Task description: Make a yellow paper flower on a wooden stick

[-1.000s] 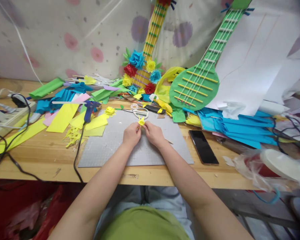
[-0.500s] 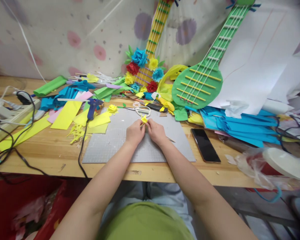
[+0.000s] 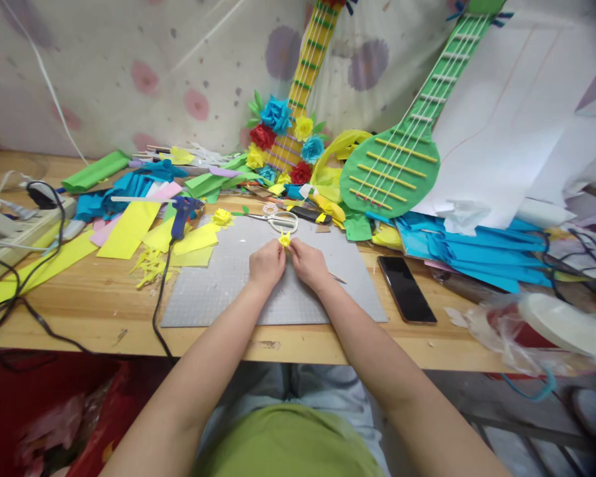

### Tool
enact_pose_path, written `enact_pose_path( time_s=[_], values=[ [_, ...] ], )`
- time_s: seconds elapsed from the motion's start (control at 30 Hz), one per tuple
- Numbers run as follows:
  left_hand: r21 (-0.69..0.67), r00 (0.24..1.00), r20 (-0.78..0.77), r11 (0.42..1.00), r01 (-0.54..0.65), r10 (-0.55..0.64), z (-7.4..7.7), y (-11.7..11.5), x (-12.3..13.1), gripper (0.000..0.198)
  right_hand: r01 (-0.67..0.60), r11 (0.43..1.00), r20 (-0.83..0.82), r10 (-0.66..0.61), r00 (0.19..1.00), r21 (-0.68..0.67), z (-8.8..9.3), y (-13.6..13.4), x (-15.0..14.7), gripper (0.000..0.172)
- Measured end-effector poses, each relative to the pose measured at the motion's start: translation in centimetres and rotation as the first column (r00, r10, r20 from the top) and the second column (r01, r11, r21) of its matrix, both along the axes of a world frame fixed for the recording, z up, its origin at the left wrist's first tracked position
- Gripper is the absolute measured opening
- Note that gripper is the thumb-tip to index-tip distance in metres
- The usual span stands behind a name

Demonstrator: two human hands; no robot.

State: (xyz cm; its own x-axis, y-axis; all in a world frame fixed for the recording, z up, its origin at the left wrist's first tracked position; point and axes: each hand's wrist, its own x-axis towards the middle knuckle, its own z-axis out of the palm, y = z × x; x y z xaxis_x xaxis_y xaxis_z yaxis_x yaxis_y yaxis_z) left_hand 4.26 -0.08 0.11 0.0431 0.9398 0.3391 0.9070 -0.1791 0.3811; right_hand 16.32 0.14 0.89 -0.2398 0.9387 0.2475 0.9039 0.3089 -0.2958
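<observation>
Between my hands, above the grey cutting mat (image 3: 203,285), is a small yellow paper flower (image 3: 285,240). My left hand (image 3: 268,264) is closed on its left side, and the fingers of my right hand (image 3: 308,262) pinch it from the right. How the fingertips meet under the petals is hidden. Just beyond lie white-handled scissors (image 3: 284,222) and a black and yellow utility knife (image 3: 310,214). A finished yellow paper rose (image 3: 222,217) sits at the mat's back left edge. Beside my right wrist lies a thin pointed stick (image 3: 338,277).
A blue glue gun (image 3: 181,217) rests on yellow paper strips at left, its cord hanging over the table edge. A phone (image 3: 407,289) lies at right. Behind stand a green paper instrument (image 3: 390,173) and a yellow one (image 3: 305,79) with flowers. Blue crepe paper (image 3: 481,248) is piled at right.
Both hands stay together on the yellow paper flower, with only a slight shift of the fingers and flower. The whole view has moved a little; nothing was picked up or put down.
</observation>
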Motion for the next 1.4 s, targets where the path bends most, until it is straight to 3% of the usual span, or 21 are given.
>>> enact_pose_path(
  time_s=[0.4, 0.77, 1.07, 1.4],
  values=[
    [0.019, 0.997, 0.069, 0.999, -0.034, 0.033, 0.0, 0.0, -0.2, 0.021, 0.032, 0.999, 0.026, -0.031, 0.999, -0.028, 0.6, -0.2, -0.1, 0.024],
    [0.019, 0.999, -0.003, 0.999, -0.049, 0.049, 0.0, -0.1, -0.4, 0.026, 0.016, 0.998, 0.036, -0.014, 0.999, -0.059, 0.6, -0.1, 0.0, 0.024],
    [-0.047, 0.990, 0.029, 0.990, -0.136, 0.137, 0.3, 0.0, -0.4, 0.025, 0.005, 0.995, -0.022, -0.007, 1.000, -0.096, 0.8, 0.1, -0.1, 0.022],
    [-0.075, 0.955, 0.171, 0.969, -0.235, 0.244, 0.7, 0.5, -1.5, 0.020, -0.020, 0.997, -0.093, 0.013, 0.996, -0.077, 0.9, -0.1, 0.6, 0.021]
  ],
)
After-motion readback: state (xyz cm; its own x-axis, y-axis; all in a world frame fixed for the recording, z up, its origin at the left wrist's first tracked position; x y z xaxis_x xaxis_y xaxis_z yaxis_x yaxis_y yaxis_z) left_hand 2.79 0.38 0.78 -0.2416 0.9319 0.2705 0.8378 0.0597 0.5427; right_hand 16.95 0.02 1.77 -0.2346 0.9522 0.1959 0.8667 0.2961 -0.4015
